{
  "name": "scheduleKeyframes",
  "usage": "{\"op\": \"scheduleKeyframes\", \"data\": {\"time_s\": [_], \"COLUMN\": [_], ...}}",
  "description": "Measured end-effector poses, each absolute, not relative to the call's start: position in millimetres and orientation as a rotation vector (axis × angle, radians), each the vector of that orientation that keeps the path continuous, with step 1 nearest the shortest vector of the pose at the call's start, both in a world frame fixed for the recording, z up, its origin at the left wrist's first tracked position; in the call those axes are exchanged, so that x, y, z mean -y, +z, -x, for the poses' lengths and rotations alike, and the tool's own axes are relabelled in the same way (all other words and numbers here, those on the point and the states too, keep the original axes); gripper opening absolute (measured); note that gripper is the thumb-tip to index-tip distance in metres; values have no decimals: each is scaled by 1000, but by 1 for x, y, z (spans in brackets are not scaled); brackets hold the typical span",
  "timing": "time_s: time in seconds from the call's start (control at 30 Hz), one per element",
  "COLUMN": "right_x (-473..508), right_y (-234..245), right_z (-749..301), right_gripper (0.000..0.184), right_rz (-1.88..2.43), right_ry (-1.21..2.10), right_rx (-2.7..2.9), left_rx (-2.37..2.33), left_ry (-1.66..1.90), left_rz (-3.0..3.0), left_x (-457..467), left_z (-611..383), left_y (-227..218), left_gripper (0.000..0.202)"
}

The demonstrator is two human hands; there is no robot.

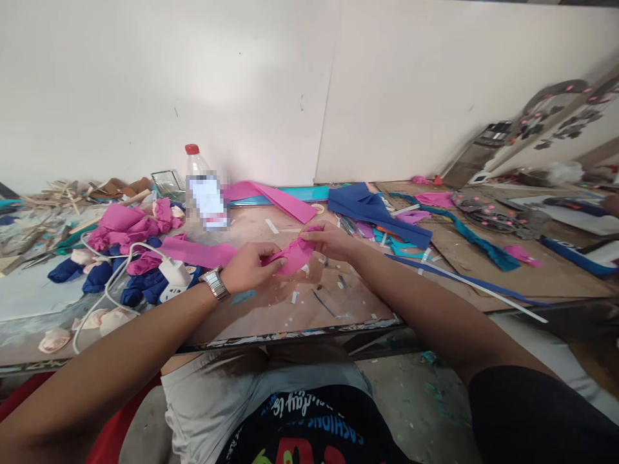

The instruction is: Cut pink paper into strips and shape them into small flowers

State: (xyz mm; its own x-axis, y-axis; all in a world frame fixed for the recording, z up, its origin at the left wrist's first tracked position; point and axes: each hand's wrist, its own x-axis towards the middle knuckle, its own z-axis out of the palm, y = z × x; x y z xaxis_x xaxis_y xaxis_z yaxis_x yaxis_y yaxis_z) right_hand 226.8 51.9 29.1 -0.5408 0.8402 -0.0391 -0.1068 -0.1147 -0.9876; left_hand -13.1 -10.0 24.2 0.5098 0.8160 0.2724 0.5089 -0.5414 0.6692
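Between my two hands a pink crepe paper strip (296, 258) is stretched over the middle of the table, its right end gathered into folds. My left hand (250, 267) pinches the strip between thumb and fingers, and the rest of it trails off leftward behind that hand. At the gathered end, the fingers of my right hand (329, 240) are closed on the paper. A second pink strip (275, 198) lies behind my hands, near the wall. Dark blue crepe paper (362, 203) rests folded to the right of it.
Pink and blue paper bundles (123, 225) crowd the left side, beside a white charger (175, 270) with its cable. A phone (207, 201) leans on a red-capped bottle (192, 149). A teal strip (474, 235) and a long white strip (488, 293) lie on the right.
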Motion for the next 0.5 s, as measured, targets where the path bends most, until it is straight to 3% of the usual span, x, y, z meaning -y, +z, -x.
{"op": "scheduleKeyframes", "data": {"time_s": [0.2, 0.27, 0.4, 0.5], "right_x": [-66, -65, -47, -30], "right_y": [27, 34, 55, 62], "right_z": [-237, -239, -238, -231], "right_gripper": [42, 42, 24, 21], "right_rz": [924, 931, 788, 646], "right_ry": [1596, 1308, 448, 183], "right_rx": [1604, 1782, 2180, 2406], "left_rx": [-1118, -1143, -1136, -1128], "left_ry": [817, 807, 790, 767], "left_rz": [-2203, -2208, -2216, -2243], "left_x": [8, 7, 8, 10], "left_z": [14, 14, 12, 11], "left_y": [22, 22, 21, 21], "left_gripper": [35, 34, 32, 30]}}
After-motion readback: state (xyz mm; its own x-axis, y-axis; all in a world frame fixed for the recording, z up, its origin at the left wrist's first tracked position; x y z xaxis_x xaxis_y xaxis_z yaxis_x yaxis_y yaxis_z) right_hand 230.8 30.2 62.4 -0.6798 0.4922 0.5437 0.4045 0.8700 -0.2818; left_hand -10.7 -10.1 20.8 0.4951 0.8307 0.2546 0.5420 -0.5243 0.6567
